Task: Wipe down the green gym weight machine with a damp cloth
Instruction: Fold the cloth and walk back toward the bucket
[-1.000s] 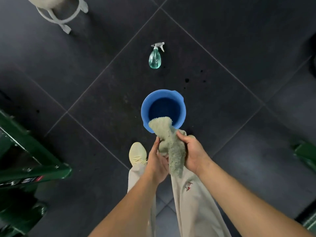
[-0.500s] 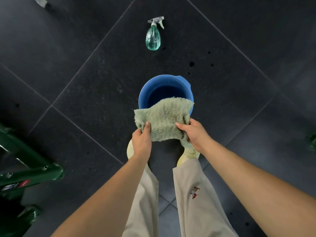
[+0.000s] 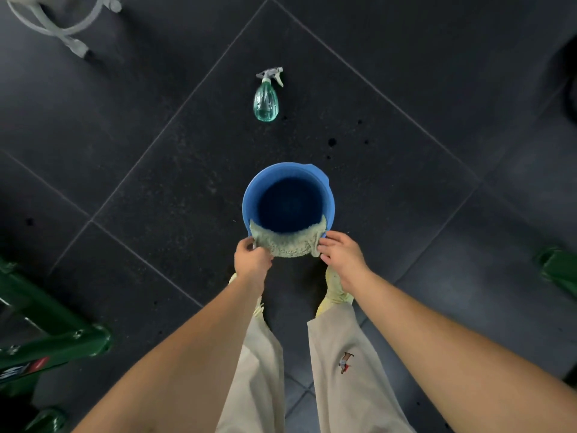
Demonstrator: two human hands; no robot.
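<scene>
cloth: pale green terry cloth (image 3: 288, 243) is draped over the near rim of the bucket, stretched between both hands, part of it hanging inside the rim.
left hand: left hand (image 3: 252, 260) is seen at the cloth's left end; fingers are curled, the edge is pinched.
right hand: right hand (image 3: 342, 256) is seen at the cloth's right end; fingers are curled round the corner, which is gripped.
bucket: blue bucket (image 3: 249, 198) is stood upright on the floor just beyond the feet; its inside is dark, and water cannot be made out.
spray bottle: clear green spray bottle (image 3: 266, 100) with a white trigger is placed on the floor, farther off than the bucket, apart from it.
machine: green machine frame (image 3: 53, 335) is seen at the near left, well apart from the cloth; another green part (image 3: 559, 268) is visible at the right edge.
floor: dark tiles (image 3: 140, 151) with thin pale seams.
stool: white stool base (image 3: 62, 23) is cut off at the far left.
person: beige trousers (image 3: 352, 379) and pale yellow shoes (image 3: 335, 290) are seen below the hands.
</scene>
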